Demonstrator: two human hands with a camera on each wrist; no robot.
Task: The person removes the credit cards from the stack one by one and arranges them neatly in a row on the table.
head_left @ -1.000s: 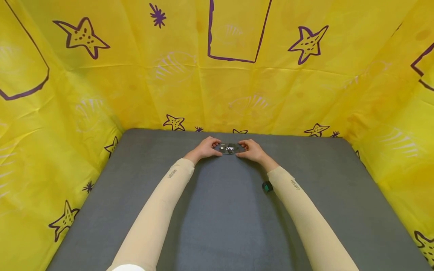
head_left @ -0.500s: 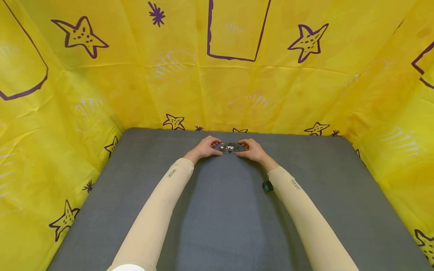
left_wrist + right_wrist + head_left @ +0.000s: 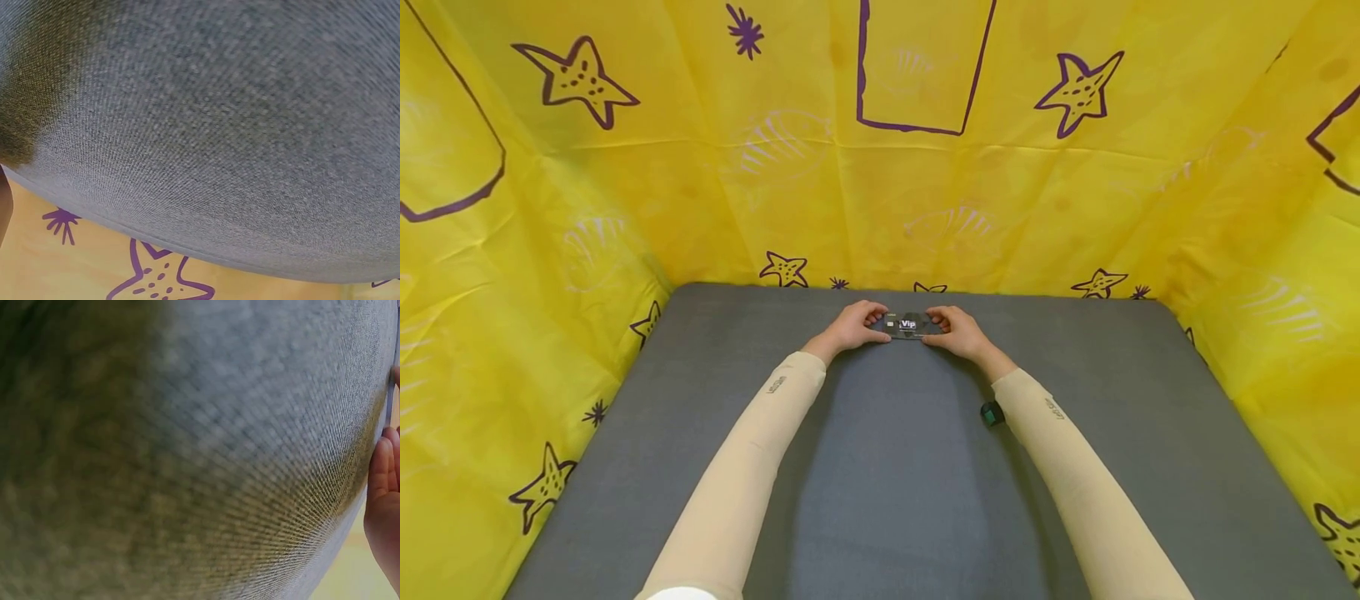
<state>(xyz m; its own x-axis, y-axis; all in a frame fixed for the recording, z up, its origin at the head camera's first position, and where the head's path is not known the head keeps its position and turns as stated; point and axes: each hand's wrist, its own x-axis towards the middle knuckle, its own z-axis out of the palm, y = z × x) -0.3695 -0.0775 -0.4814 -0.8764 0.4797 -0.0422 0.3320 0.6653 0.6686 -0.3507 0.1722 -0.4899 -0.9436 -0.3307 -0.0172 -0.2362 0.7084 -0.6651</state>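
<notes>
A dark card [image 3: 907, 326] printed "Vip", with a small pale chip mark at its left, is held level between both hands near the far edge of the grey table in the head view. My left hand [image 3: 853, 326] pinches its left end between thumb and fingers. At the opposite end, my right hand [image 3: 958, 331] grips it the same way. In the right wrist view, part of the right hand [image 3: 385, 481] shows at the right edge, its fingers curled. The left wrist view catches only a sliver of skin at its left edge.
The grey cloth-covered table [image 3: 895, 483] spreads around both forearms. A yellow curtain [image 3: 700, 208] with purple starfish drawings rises behind it and on both sides. A small black and green device [image 3: 992, 414] sits at the right wrist, by the cream sleeve [image 3: 1075, 475].
Both hands keep their hold on the card, which stays in nearly the same place. The whole head view has shifted very slightly.
</notes>
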